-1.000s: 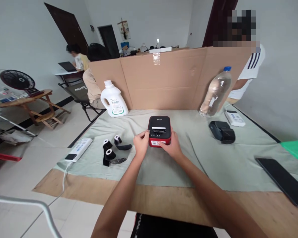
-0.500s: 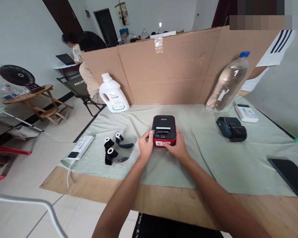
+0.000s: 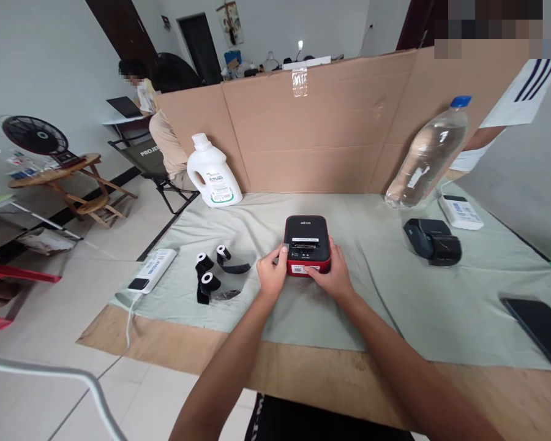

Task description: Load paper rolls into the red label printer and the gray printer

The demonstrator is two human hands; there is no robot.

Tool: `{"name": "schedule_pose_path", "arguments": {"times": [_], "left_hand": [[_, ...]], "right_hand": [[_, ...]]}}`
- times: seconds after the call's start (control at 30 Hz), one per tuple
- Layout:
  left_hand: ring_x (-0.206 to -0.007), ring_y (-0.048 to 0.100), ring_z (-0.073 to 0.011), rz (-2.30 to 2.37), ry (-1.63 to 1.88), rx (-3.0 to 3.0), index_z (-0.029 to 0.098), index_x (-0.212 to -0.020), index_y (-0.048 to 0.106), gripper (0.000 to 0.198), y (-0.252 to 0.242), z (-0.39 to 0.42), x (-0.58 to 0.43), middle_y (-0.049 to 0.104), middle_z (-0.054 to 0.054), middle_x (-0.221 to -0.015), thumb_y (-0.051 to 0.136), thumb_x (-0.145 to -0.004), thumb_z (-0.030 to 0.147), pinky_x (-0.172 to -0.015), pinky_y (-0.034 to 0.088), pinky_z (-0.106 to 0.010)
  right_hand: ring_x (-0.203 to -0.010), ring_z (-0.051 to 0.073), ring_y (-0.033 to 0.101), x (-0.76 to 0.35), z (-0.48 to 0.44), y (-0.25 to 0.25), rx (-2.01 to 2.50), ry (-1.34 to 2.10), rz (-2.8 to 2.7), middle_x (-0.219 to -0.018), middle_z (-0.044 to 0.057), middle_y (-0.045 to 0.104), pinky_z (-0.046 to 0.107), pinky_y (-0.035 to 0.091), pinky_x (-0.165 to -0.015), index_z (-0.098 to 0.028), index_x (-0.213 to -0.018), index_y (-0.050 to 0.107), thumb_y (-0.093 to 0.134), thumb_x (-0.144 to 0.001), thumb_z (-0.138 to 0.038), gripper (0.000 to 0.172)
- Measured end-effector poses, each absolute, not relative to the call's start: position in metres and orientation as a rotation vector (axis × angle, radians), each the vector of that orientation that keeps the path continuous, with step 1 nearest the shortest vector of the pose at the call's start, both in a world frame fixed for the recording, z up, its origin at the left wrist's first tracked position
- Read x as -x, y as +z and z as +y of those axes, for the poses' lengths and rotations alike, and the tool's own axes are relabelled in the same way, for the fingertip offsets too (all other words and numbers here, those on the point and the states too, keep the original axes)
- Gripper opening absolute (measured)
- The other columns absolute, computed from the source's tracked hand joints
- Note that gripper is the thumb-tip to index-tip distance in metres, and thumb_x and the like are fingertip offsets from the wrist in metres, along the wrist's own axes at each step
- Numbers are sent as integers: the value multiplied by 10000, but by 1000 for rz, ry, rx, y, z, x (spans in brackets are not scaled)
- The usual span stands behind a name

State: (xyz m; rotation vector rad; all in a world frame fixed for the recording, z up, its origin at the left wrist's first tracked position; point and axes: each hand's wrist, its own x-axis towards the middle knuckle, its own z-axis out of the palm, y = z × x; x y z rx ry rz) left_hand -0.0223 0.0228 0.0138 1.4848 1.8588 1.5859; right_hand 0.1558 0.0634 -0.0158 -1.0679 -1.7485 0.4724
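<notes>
A small black and red label printer (image 3: 307,231) rests on the cloth-covered table in front of me, its paper slot facing up. My left hand (image 3: 272,269) grips its left side, thumb at the top edge. On the other side my right hand (image 3: 334,269) wraps round the right front corner, with the thumb across the white sticker on the red front. The fingers behind the casing are partly hidden. To the left lie three small black rolls (image 3: 210,280) with white cores and loose tails.
A white jug (image 3: 213,174) and a clear bottle (image 3: 429,156) lean by a cardboard screen (image 3: 312,135). At right are a black device (image 3: 432,241), a phone (image 3: 539,331) and a white power strip (image 3: 461,212); another power strip (image 3: 153,270) lies left. People are beyond the screen.
The view has shifted slightly, so everything appears a little displaced. Both hands keep their hold on the label printer, which stays in place on the table.
</notes>
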Motion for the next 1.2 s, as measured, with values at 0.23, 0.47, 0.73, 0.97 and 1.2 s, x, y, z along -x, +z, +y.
{"name": "schedule_pose_path", "arguments": {"times": [0.23, 0.47, 0.73, 0.97, 1.2], "left_hand": [[-612, 639, -172, 1881, 1579, -1470, 177, -1095, 812, 439, 12, 21, 19, 809, -61, -903, 526, -971, 486, -612, 500, -287], [-834, 743, -244, 1835, 1604, -1486, 181, -1090, 810, 388, 13, 21, 19, 810, -73, -958, 542, -960, 430, -775, 573, -345], [-884, 748, -243, 1806, 1593, -1526, 182, -1088, 803, 375, 9, 22, 19, 806, -68, -973, 522, -981, 405, -805, 573, -337], [-1033, 708, -211, 1695, 1791, -1865, 195, -1065, 772, 290, 14, 23, 21, 769, -84, -1109, 516, -1003, 317, -913, 547, -350], [-972, 682, -204, 1649, 1691, -2169, 215, -972, 775, 296, 18, 23, 33, 777, -63, -1006, 502, -1022, 319, -939, 512, -382]], "right_hand": [[-1245, 349, 544, -159, 59, -10, 1057, 452, -1735, -1333, 164, 573, 573, 467, -1074, -207, -1554, 365, 736, -791, -492, 895], [-1232, 351, 557, -160, 57, -9, 1065, 388, -1718, -1332, 163, 579, 571, 475, -1068, -205, -1530, 402, 752, -772, -481, 880], [-1229, 364, 547, -161, 57, -9, 1071, 318, -1708, -1307, 171, 572, 588, 476, -1065, -197, -1524, 405, 746, -764, -499, 887], [-1354, 374, 448, -159, 55, -3, 995, 277, -1734, -1441, 173, 445, 620, 402, -1129, -231, -1520, 362, 673, -819, -471, 804], [-1372, 378, 428, -159, 56, -3, 994, 264, -1746, -1469, 149, 426, 637, 389, -1121, -265, -1456, 385, 594, -859, -450, 659]]}}
